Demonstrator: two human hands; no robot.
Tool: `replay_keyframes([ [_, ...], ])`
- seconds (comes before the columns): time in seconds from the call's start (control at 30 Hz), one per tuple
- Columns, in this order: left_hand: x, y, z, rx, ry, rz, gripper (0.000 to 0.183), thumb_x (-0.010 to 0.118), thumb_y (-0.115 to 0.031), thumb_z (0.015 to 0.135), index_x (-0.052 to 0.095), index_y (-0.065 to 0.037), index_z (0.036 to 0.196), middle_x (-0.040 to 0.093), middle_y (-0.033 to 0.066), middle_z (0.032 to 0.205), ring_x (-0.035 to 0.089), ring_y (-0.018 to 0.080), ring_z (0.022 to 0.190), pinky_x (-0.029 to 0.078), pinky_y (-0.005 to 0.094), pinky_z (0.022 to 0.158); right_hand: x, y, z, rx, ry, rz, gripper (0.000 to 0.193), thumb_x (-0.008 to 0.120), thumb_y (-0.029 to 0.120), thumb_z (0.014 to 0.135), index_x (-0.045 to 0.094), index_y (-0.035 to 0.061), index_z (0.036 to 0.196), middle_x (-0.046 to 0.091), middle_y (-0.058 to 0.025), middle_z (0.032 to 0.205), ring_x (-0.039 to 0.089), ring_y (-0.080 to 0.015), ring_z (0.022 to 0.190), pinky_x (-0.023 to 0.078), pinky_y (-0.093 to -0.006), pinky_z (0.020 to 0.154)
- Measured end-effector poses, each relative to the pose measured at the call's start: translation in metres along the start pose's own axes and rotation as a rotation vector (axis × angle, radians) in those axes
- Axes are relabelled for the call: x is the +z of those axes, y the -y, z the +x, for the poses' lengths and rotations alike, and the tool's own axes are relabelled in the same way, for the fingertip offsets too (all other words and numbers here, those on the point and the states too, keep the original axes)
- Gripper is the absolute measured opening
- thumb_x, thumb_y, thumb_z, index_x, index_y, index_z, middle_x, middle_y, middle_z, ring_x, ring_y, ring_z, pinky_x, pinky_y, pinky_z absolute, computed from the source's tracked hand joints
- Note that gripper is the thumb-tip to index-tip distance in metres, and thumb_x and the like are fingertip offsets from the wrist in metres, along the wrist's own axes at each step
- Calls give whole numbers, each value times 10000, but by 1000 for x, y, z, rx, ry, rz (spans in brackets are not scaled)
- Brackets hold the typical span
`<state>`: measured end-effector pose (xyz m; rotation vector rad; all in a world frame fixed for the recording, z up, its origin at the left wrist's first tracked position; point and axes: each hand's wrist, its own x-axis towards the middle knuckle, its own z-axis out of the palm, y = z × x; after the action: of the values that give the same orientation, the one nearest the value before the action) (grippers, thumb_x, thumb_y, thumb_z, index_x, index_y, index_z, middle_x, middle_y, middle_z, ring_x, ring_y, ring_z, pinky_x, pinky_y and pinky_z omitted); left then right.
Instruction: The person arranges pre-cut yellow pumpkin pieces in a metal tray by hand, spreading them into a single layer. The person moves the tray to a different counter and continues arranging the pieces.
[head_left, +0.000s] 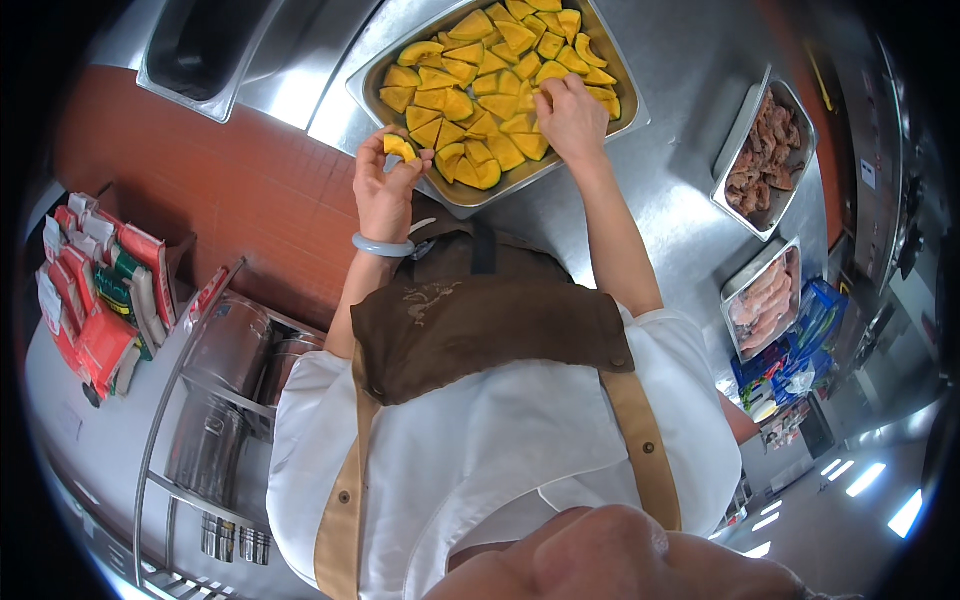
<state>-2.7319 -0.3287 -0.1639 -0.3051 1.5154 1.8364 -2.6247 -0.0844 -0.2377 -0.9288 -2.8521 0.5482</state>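
A steel tray [636,100] on the metal counter holds several wedges of green-skinned pumpkin [500,105], spread over its bottom. At the tray's near left corner, my left hand [385,185] pinches one pumpkin piece [400,148] between thumb and fingers, raised above the rim. A pale bangle circles that wrist. My right hand [574,118] reaches over the right side of the tray, fingers bent down onto the pumpkin wedges there. Its fingertips are closed together at a wedge; how much of that piece they grip is partly hidden by the hand.
Right on the steel counter [660,200] stand a tray of dark meat pieces [765,150] and a tray of pale raw meat [765,305], with blue packages [815,325] beside. An empty steel pan [200,100] lies upper left. Left are red bags [100,300] and a rack with pots [225,345].
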Motion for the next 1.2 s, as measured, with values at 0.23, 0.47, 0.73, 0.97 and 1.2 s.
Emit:
replay_keyframes([
  [0.23, -8, 2, 2, -5, -7, -23, 484, 587, 96, 926, 472, -18, 1382, 533, 120, 1338, 673, 290, 1092, 569, 363, 913, 2, -1, 6, 101, 59, 187, 222, 722, 186, 856, 700, 93, 1056, 686, -92, 1004, 697, -311, 815, 565, -414, 706],
  [0.47, -29, -9, -5, 15, -21, 21, 504, 599, 74, 934, 434, 16, 1407, 490, 131, 1332, 687, 273, 1074, 573, 343, 900, -49, -23, -17, 318, 22, 769, 341, 688, -2, 810, 632, 25, 1145, 655, -53, 986, 640, -159, 832, 526, -290, 777],
  [0.73, -45, -17, -9, 82, -61, 73, 560, 678, 79, 907, 440, 30, 1411, 528, 141, 1300, 705, 259, 1042, 597, 311, 844, -49, 20, -38, 493, 316, 1045, 333, 644, -95, 883, 619, -16, 1206, 658, -61, 1136, 648, -114, 986, 527, -243, 829],
  [0.97, -51, -13, -9, 43, -78, 28, 457, 675, 86, 907, 484, 22, 1317, 565, 129, 1258, 713, 258, 1016, 596, 312, 842, -33, 21, -37, 112, 18, 596, 277, 670, -73, 830, 753, 37, 1071, 683, -110, 1083, 709, -272, 926, 563, -329, 794],
  [1.2, -47, -5, -13, 6, -45, 32, 444, 670, 72, 929, 497, -8, 1330, 589, 94, 1243, 684, 275, 1092, 561, 366, 925, -14, 30, -46, -145, 16, 429, 336, 716, -45, 774, 754, 56, 1092, 659, -126, 1098, 652, -332, 1043, 542, -391, 882],
])
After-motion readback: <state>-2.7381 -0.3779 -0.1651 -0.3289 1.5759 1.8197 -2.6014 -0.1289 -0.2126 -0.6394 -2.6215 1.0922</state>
